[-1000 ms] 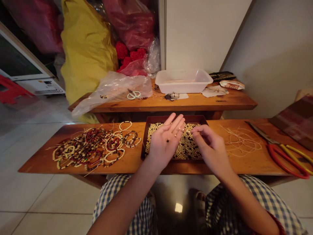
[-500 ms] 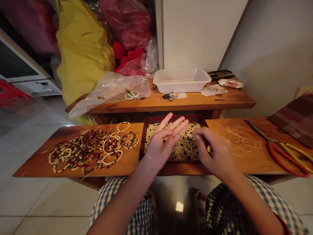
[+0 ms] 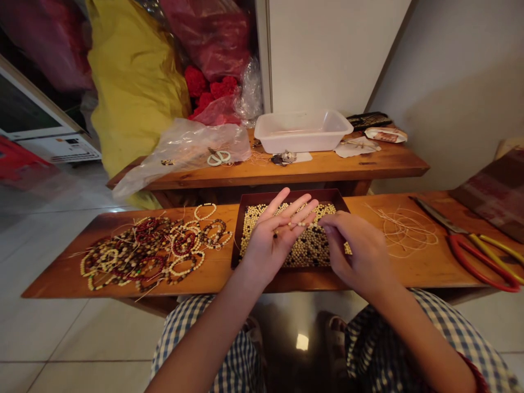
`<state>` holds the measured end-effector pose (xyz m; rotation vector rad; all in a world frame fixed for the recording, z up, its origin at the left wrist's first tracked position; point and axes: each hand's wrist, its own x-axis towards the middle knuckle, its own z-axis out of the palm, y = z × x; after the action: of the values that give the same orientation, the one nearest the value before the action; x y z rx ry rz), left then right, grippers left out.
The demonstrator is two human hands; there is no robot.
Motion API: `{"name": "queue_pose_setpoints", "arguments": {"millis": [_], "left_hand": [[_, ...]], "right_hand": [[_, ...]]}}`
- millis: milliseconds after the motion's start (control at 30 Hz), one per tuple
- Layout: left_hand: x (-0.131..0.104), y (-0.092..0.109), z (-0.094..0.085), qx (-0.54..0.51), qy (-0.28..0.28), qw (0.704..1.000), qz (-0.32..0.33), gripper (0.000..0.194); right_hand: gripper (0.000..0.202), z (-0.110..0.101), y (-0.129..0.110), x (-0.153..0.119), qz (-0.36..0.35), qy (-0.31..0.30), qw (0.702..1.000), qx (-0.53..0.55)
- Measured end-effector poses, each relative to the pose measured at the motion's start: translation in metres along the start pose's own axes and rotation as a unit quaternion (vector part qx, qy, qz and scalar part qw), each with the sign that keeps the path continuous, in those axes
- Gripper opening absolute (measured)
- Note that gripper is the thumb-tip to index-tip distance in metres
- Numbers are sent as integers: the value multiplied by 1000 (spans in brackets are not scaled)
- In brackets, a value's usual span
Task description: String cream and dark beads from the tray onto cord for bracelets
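Firstly, L hand: palm up over the tray, fingers mostly straight & spread, one digit bent in over the palm; open, nothing clenched, beads merely resting.

Item: pale beads, short row across the L fingers. Long axis approx. L–R, R end toward the other hand. Whether a thread runs thru them: can't tell.

Item: dark bead, single, in L palm nr the bent digit, well L of the R fingertips.

R hand: back turned up, thumb & index brought close, tips just beyond the row's R end. Too small to tell if they touch or pinch anything.

Key relation: row lies directly L of the R fingers, end-on to them; L hand nearer, being in contact w/ it.

Also: loose beads, mostly pale w/ some dark, in tray below both hands. Surface carries tray; bracelets, tangled heap, to L; thread, loose coil, R of R hand; shears, red & yellow handles, far R, blades pointing away from wearer.
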<state>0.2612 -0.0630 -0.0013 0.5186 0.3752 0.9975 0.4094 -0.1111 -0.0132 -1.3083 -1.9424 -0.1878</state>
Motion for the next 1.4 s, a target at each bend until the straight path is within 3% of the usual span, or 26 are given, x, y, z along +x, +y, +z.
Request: {"name": "queue_pose_setpoints", "arguments": {"millis": [500,767,1067,1200,1400], "left_hand": [[-1,-3,2,19,33,999,25,66],[3,-7,-2,9,51,996,74,66],[2,-10,0,12,52,994,91,60],[2,-3,1,-48,52,997,39,50],[4,3,-3,-94,43,994,32,47]], "right_hand": [[15,3,-4,-1,5,-19,998,-66],[21,13,-18,-4,179,-77,979,59],[13,23,-21,-4,262,-85,939,205],[17,20,-19,-3,252,-81,935,233],[13,11,-19,-2,140,-31,978,153]]}}
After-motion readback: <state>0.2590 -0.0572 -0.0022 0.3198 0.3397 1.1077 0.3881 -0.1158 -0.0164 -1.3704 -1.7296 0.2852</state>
